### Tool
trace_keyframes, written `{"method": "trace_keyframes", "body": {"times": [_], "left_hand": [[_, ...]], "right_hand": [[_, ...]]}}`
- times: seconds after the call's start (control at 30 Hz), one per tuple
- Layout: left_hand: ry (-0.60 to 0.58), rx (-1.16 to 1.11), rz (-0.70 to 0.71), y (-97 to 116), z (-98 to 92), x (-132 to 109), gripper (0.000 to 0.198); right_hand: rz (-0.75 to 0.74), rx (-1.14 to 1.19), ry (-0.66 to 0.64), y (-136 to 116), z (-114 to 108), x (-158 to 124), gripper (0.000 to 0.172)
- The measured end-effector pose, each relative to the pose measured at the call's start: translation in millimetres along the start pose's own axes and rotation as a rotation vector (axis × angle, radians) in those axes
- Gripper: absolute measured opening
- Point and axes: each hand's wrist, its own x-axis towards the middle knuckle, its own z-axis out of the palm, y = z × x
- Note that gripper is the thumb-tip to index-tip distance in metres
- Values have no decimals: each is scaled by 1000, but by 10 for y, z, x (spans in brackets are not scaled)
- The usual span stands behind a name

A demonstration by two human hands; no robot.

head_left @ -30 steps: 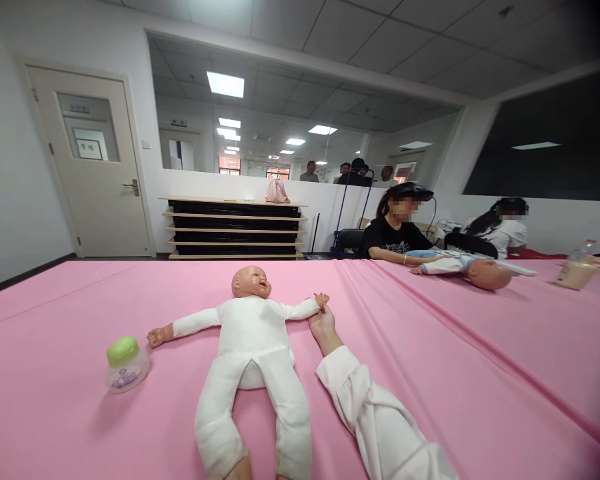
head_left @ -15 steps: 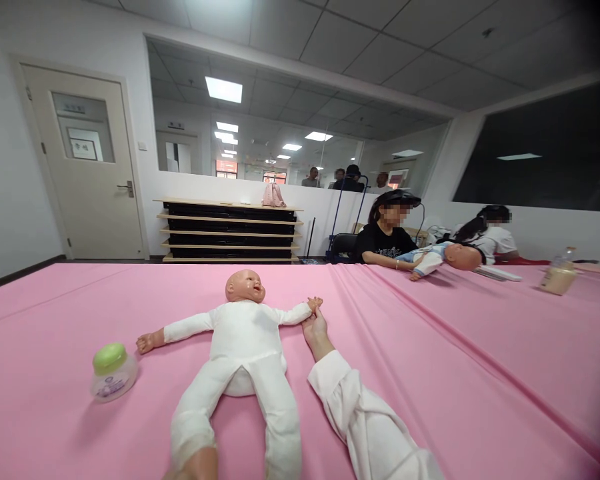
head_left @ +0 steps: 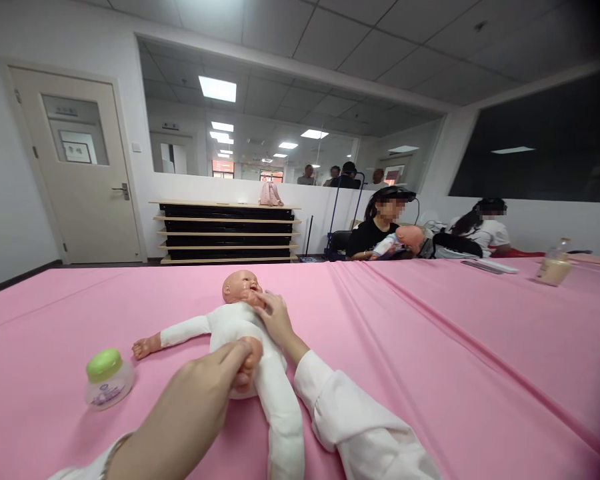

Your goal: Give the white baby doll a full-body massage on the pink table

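**Baby doll, supine, both hands on it**

Baby doll (head_left: 240,333) in white suit: on its back on the pink table (head_left: 430,347). Left hand (head_left: 215,387): fingers pinched around one raised foot, lifting that leg. Right hand (head_left: 277,319): fingers loosely spread over the chest by the chin, apparently steadying. Green-capped bottle (head_left: 107,379): upright, well left.

The left hand (head_left: 207,393) has come in and grips the baby doll's (head_left: 240,333) foot, lifting that leg; the right hand (head_left: 276,317) has left the doll's wrist for its chest by the chin
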Motion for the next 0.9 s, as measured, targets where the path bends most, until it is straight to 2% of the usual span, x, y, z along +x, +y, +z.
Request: {"method": "trace_keyframes", "body": {"times": [0.07,0.17,0.23,0.3,0.43,0.5,0.57,0.67,0.77,0.83,0.9], "left_hand": [[-73,-8,95,9,242,96,33],[-147,-9,264,-56,592,141,27],[-146,-37,310,-93,735,142,25],[-135,-60,316,-102,783,143,25],[-132,-30,294,-84,734,149,26],[-102,10,305,-87,711,146,28],[-37,73,329,-106,691,135,29],[129,230,383,-149,611,93,31],[319,372,422,-180,456,-9,32],[420,385,411,-191,363,-124,29],[504,342,407,-208,334,-283,22]], "right_hand": [[-73,-88,-84,-28,44,-53,38],[-86,-112,-97,12,66,-92,38],[-79,-105,-97,55,66,-93,39],[-59,-95,-113,82,65,-87,37],[-1,-76,-153,58,63,-88,31],[-4,-53,-133,24,63,-103,29],[-8,-5,-89,-3,58,-126,31],[39,137,10,23,22,-156,41],[220,359,175,182,-75,-156,54],[414,494,365,361,-174,-137,57],[543,532,545,563,-279,-109,55]]}}
